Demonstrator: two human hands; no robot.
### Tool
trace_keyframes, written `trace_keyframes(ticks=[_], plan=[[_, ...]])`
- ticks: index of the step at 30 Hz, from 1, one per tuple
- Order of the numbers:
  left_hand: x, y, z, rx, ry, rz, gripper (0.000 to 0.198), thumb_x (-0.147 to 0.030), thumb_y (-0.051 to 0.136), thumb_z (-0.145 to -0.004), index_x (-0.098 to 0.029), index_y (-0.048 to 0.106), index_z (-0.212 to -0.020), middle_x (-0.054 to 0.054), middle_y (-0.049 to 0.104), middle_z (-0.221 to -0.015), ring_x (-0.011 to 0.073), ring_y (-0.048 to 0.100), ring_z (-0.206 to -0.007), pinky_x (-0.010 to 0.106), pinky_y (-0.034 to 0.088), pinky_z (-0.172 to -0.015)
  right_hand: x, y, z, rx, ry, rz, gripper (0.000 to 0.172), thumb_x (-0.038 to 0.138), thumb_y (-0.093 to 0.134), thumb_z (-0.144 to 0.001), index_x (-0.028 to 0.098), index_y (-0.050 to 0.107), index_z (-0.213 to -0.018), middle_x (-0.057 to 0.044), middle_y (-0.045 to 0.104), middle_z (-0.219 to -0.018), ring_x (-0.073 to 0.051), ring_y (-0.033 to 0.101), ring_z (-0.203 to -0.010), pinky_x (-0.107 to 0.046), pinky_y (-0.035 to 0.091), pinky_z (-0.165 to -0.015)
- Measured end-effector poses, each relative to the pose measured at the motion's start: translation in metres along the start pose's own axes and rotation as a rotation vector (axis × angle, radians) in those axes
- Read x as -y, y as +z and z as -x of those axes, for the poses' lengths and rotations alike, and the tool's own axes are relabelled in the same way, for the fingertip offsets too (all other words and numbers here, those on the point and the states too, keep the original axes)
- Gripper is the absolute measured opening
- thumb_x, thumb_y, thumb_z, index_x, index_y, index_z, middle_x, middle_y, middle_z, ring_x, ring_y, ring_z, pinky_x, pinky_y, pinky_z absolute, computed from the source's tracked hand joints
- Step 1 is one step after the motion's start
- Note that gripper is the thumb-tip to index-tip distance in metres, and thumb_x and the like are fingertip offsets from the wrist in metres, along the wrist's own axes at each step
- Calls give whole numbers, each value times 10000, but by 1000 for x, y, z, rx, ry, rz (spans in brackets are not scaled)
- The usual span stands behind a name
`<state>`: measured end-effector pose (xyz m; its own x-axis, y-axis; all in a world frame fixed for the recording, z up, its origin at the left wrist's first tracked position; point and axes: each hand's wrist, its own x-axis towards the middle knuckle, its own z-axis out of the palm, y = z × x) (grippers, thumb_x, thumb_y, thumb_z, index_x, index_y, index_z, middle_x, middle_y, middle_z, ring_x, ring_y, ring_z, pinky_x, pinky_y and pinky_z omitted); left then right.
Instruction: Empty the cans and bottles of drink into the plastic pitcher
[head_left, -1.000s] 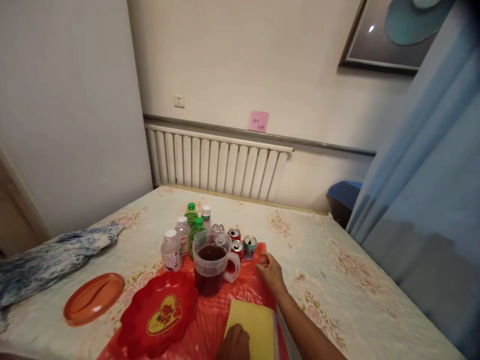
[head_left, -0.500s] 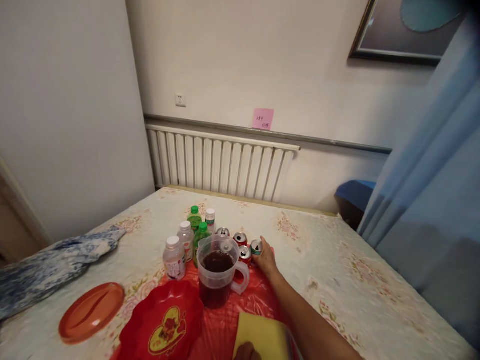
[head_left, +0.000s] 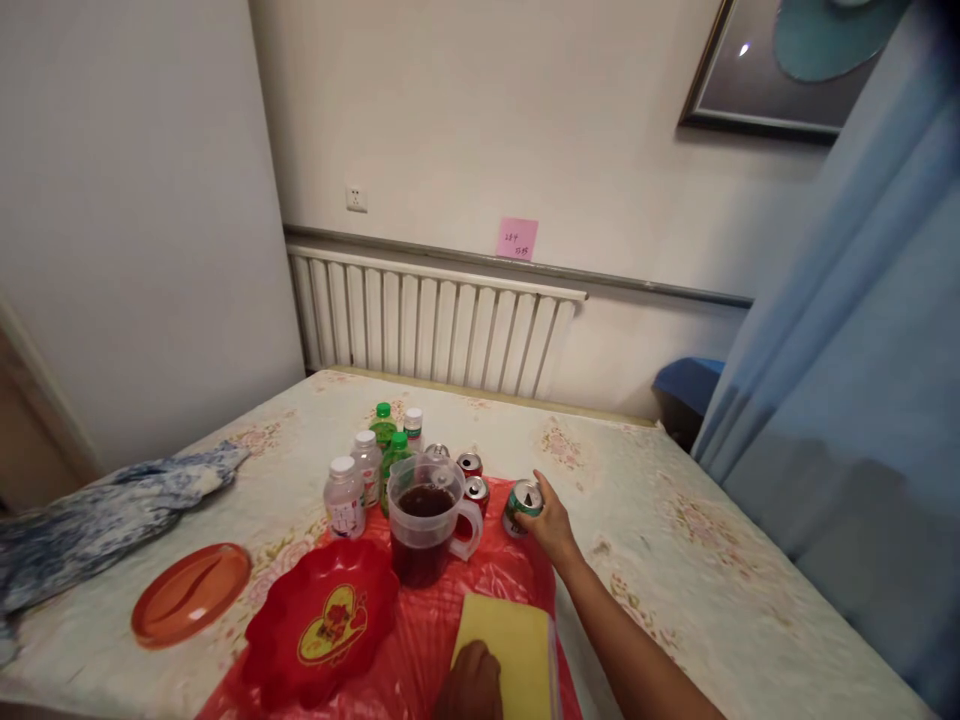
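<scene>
We see the right hand [head_left: 553, 530] with its fingers clamped on a green-and-silver metal drinks can [head_left: 515, 512], thumb in front and index finger behind. This can, its opened top facing up, is at the right edge of a red crinkled plastic sheet [head_left: 427, 650]; we cannot tell whether its base touches the sheet. The left hand [head_left: 474, 682], its fingers curled, rests on a flat yellow rectangular pad [head_left: 517, 640]; we cannot tell whether they grip it.

Just left of the held can, and apart from it, we find 2 red metal cans [head_left: 481, 499] with silver tops. Next stands a clear plastic pitcher [head_left: 416, 562] containing dark brown liquid, its handle toward the right. Behind and left of it we count 2 green-capped bottles [head_left: 393, 460] and 3 white-capped bottles [head_left: 343, 496]. Nearer us lies a red scalloped plastic tray [head_left: 274, 625] bearing a yellow heart print. Farther left, an orange round lid [head_left: 161, 605] rests on a pale floral cloth [head_left: 637, 480], near bunched blue-and-white fabric [head_left: 112, 515]. Beyond, we note a white ribbed radiator [head_left: 431, 320].
</scene>
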<state>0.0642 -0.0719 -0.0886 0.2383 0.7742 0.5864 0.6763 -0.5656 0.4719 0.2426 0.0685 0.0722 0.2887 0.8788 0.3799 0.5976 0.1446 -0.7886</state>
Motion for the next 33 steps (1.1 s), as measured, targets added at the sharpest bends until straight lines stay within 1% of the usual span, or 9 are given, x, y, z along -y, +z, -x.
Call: trace_keyframes(ticks=[4,6,7,9,11,14,20,28,33], plan=[[-23,-42,-22,220,-199,172,227,-103,385,-857,-194,580,-787,56,608,-837,190,589,-798,297,458,-754,23,-32,49,98,5,-87,829,182,655,-567,166,475,-1376,-93,597,-1315,-277,536,-1239,-393,404,-1068],[-31,-60,-33,314,-368,319,194,-109,460,-796,-168,597,-919,65,626,-932,181,595,-816,290,463,-765,35,-46,76,192,30,-156,848,152,648,-563,178,464,-1390,-85,564,-1363,-269,492,-1288,-399,348,-1110],[-34,-68,-38,339,-466,387,273,-122,493,-772,-149,586,-1027,77,631,-989,177,596,-802,290,469,-757,40,-53,89,241,43,-184,859,140,648,-563,181,456,-1399,-82,542,-1390,-265,471,-1309,-401,319,-1128],[-37,-83,-42,339,-581,503,559,-122,570,-686,-120,496,-1240,124,598,-1177,202,594,-935,300,470,-809,49,-64,113,337,63,-233,877,112,641,-565,187,440,-1416,-76,515,-1422,-259,458,-1321,-400,295,-1140],[-40,-97,-42,323,-574,606,815,-118,636,-611,-116,367,-1381,166,485,-1372,252,518,-1166,330,436,-928,57,-74,134,428,80,-280,892,84,631,-566,200,431,-1427,-68,510,-1429,-257,469,-1311,-400,309,-1132],[-47,-121,-38,363,-486,733,965,-158,723,-576,-146,298,-1442,171,375,-1487,305,363,-1350,394,341,-1067,68,-84,158,528,77,-319,906,57,634,-561,220,435,-1430,-61,498,-1443,-256,451,-1326,-405,300,-1136],[-75,-158,-35,531,-358,954,869,-76,711,-574,-250,417,-1373,42,542,-1354,247,524,-1191,383,373,-1063,93,-100,184,685,34,-326,958,34,642,-555,223,390,-1460,-72,477,-1459,-255,456,-1318,-382,317,-1121],[-88,-173,-26,557,-329,975,937,-32,704,-568,-240,369,-1418,42,534,-1353,265,474,-1251,386,345,-1090,109,-113,198,722,17,-271,957,44,656,-558,231,393,-1459,-64,488,-1449,-260,479,-1287,-382,332,-1108],[-89,-180,-20,614,-354,1068,871,-60,728,-590,-254,412,-1378,25,566,-1311,245,519,-1205,385,380,-1063,113,-114,204,742,29,-323,953,35,659,-562,228,391,-1456,-57,508,-1428,-232,514,-1247,-341,364,-1078]])
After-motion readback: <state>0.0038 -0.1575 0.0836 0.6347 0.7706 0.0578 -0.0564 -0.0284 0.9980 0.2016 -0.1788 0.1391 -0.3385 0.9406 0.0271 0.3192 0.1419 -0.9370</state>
